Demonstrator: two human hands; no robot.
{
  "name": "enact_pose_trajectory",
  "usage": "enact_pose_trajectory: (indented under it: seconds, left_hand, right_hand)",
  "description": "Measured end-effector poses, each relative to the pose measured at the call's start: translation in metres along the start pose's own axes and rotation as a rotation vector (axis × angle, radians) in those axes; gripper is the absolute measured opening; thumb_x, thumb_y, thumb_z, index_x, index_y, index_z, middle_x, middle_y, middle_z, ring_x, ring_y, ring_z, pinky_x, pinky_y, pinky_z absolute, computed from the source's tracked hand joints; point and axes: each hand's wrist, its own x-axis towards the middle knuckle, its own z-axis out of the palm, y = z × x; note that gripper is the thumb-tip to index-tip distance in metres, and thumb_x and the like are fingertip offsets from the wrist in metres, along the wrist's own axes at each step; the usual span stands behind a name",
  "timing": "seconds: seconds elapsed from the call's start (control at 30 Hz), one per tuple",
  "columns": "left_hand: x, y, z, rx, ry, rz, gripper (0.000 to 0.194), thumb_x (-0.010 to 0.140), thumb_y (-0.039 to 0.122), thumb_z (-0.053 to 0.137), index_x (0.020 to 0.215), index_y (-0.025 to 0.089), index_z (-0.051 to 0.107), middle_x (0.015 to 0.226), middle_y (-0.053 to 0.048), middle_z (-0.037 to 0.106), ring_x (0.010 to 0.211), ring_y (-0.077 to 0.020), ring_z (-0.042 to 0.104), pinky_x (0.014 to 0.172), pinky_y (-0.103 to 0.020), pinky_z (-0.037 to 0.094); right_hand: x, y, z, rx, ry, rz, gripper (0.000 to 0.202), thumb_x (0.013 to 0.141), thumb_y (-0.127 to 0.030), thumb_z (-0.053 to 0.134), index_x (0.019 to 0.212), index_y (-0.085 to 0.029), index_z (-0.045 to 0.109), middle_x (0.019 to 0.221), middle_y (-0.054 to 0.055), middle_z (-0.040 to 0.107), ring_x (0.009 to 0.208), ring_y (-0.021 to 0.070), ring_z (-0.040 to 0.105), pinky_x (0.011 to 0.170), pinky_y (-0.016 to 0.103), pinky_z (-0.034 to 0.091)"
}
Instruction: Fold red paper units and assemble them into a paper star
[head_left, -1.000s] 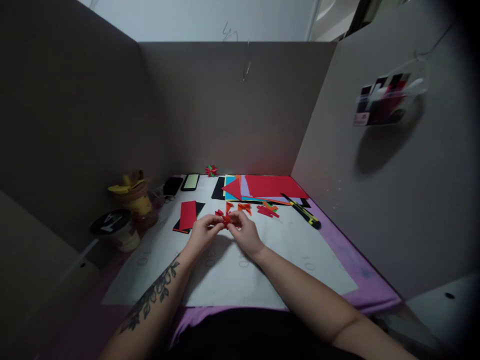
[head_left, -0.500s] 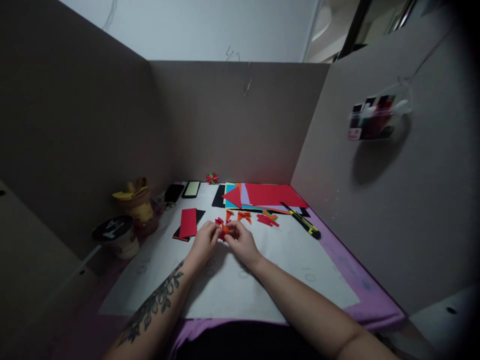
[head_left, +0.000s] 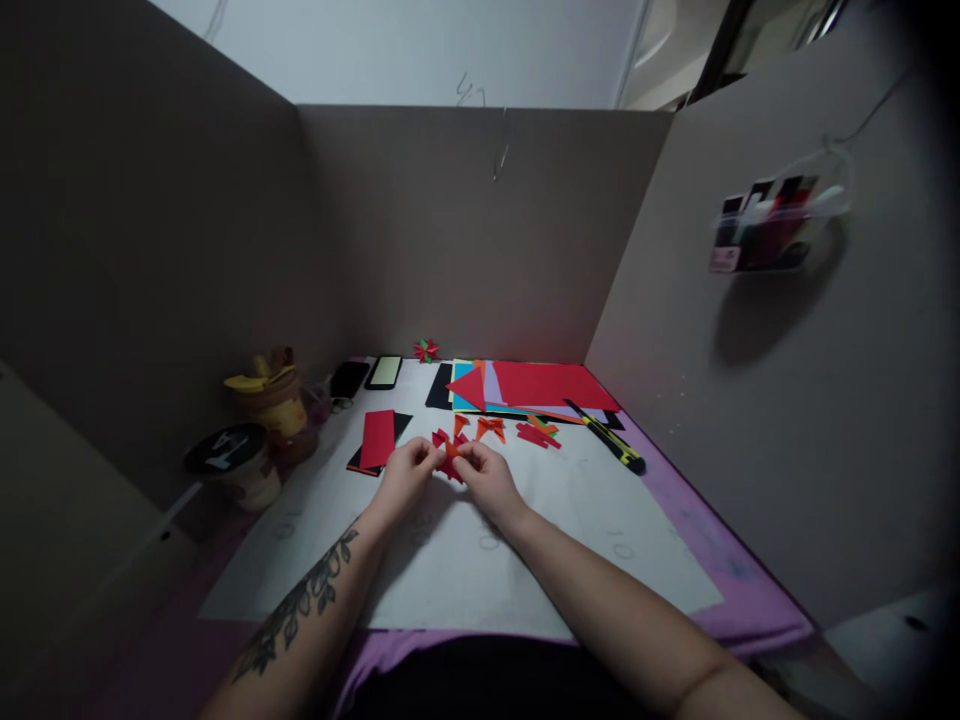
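A small red and orange folded paper piece [head_left: 450,464] is pinched between my two hands over the white sheet [head_left: 480,580]. My left hand [head_left: 409,472] grips its left side with closed fingers. On its right side, the closed fingers of my right hand [head_left: 487,478] hold it too. Just beyond my hands lie orange folded pieces [head_left: 491,429], and to their right is a small pile of red, orange and green strips [head_left: 538,433]. Red rectangular paper [head_left: 378,440] rests on black paper left of my hands.
Coloured sheets [head_left: 551,384] lie at the back, with a yellow and black cutter [head_left: 611,440] at the right. A phone [head_left: 385,372] and a red-green paper star [head_left: 426,350] are behind. Cups [head_left: 244,470] stand left. A plastic pouch [head_left: 772,225] hangs on the right wall.
The view has shifted slightly. My fingers have closed in a little on the folded piece, and more of its red points show between my hands.
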Motion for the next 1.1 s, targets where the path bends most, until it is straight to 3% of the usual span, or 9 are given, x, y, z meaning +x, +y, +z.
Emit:
enact_pose_trajectory:
  seconds: [0.13,0.33,0.53,0.77,0.93,1.1]
  left_hand:
    - [0.001,0.001,-0.003,-0.042,-0.041,-0.022,0.028,0.073,0.039,0.06,0.06,0.016,0.05,0.053,0.004,0.047,0.051,-0.0088,0.04,0.049,-0.021,0.029]
    - [0.001,0.0,-0.004,-0.098,-0.179,-0.083,0.034,0.071,0.046,0.061,0.06,0.016,0.049,0.051,0.006,0.043,0.048,-0.0068,0.034,0.046,-0.019,0.025]
    - [0.0,0.001,-0.004,-0.141,-0.18,-0.086,0.038,0.07,0.049,0.062,0.061,0.015,0.051,0.053,0.005,0.044,0.048,-0.0067,0.035,0.046,-0.019,0.025]
    - [-0.001,0.002,-0.001,-0.23,-0.23,-0.085,0.037,0.07,0.05,0.062,0.068,0.014,0.057,0.054,0.004,0.048,0.047,-0.0066,0.038,0.047,-0.02,0.027]
    - [-0.002,0.007,-0.004,-0.189,-0.17,-0.055,0.034,0.072,0.046,0.061,0.07,0.012,0.062,0.059,0.001,0.053,0.052,-0.0083,0.043,0.05,-0.02,0.031]
    - [-0.003,0.011,-0.007,-0.138,-0.157,-0.066,0.032,0.073,0.043,0.061,0.07,0.012,0.063,0.056,0.001,0.052,0.049,-0.0081,0.041,0.047,-0.021,0.03]
  right_hand:
    - [0.001,0.003,0.0,-0.015,-0.006,0.009,0.012,0.071,-0.027,0.058,0.066,-0.017,0.052,0.056,-0.005,0.048,0.052,0.0096,0.042,0.052,0.022,0.034]
    - [-0.001,0.0,-0.003,-0.04,-0.12,0.007,0.02,0.071,-0.027,0.058,0.058,-0.018,0.045,0.053,-0.006,0.042,0.05,0.0087,0.038,0.049,0.022,0.03]
    - [-0.002,-0.005,-0.002,-0.066,-0.135,0.024,0.021,0.073,-0.028,0.055,0.058,-0.019,0.044,0.053,-0.005,0.043,0.051,0.0096,0.039,0.05,0.022,0.031]
    - [0.002,0.0,-0.003,-0.015,-0.058,-0.01,0.022,0.07,-0.023,0.054,0.055,-0.019,0.039,0.052,-0.006,0.038,0.051,0.0089,0.036,0.048,0.021,0.028]
    - [0.003,0.0,-0.002,0.071,-0.095,0.012,0.016,0.073,-0.029,0.056,0.064,-0.018,0.048,0.057,-0.005,0.047,0.053,0.0094,0.042,0.051,0.022,0.033]
    - [0.005,-0.003,-0.008,0.048,-0.005,0.026,0.016,0.073,-0.031,0.059,0.066,-0.017,0.054,0.057,-0.003,0.051,0.054,0.0103,0.045,0.053,0.022,0.036]
